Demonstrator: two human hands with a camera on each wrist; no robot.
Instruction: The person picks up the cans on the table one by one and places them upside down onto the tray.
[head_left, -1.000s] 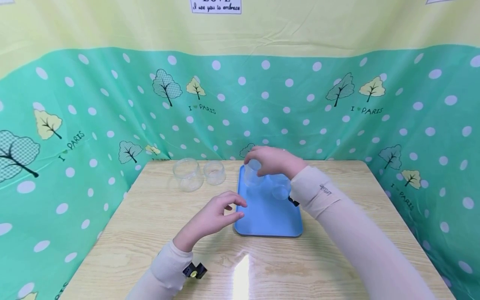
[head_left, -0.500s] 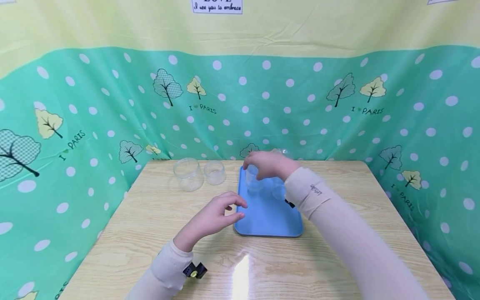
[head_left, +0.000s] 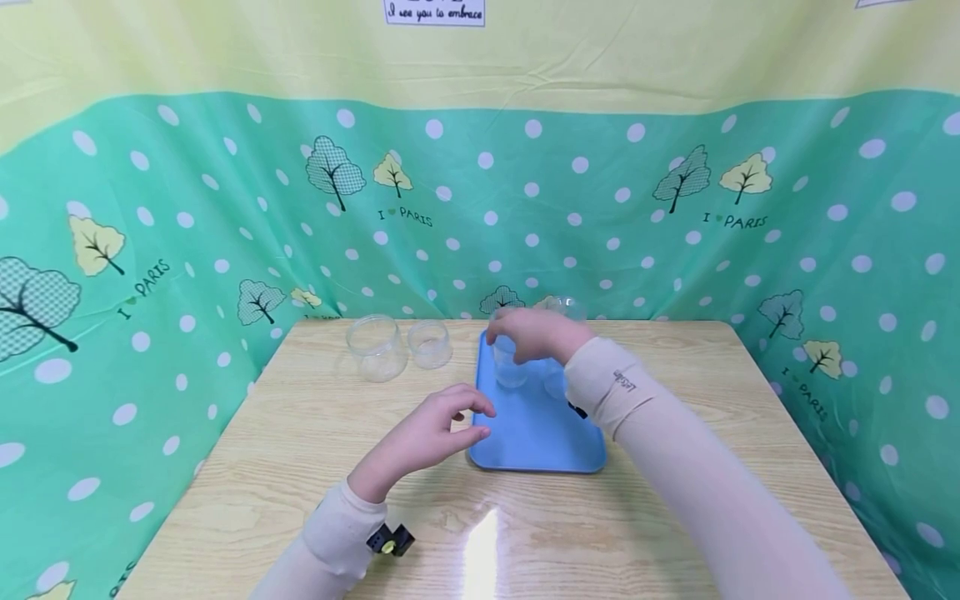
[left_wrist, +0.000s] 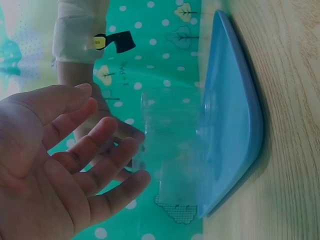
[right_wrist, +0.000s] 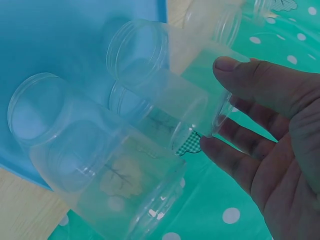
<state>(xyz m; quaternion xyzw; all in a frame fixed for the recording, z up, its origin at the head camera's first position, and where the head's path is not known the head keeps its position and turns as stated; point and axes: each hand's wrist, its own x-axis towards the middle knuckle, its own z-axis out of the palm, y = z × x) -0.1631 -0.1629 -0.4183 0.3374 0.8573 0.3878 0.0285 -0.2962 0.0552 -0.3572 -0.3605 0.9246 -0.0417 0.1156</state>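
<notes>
My right hand (head_left: 536,332) is over the back of the blue tray (head_left: 536,437). Its thumb and fingers grip the end of a clear jar (right_wrist: 180,85) that stands upright, close over the tray. A taller clear jar (right_wrist: 100,155) stands beside it on the tray, partly hidden by my hand and sleeve in the head view. In the right wrist view another clear jar (right_wrist: 160,122) shows behind the gripped one. Near the tray's left edge my left hand (head_left: 435,427) hovers, fingers relaxed and holding nothing.
Two clear jars stand on the wooden table (head_left: 300,467) left of the tray: a wide one (head_left: 377,348) and a smaller short one (head_left: 431,344). A dotted green curtain (head_left: 480,183) rises behind the table and along both sides.
My right hand has brought the gripped jar slightly toward me over the tray, and the wrist has shifted left. The taller jar's top shows more now. My left hand has stayed put.
</notes>
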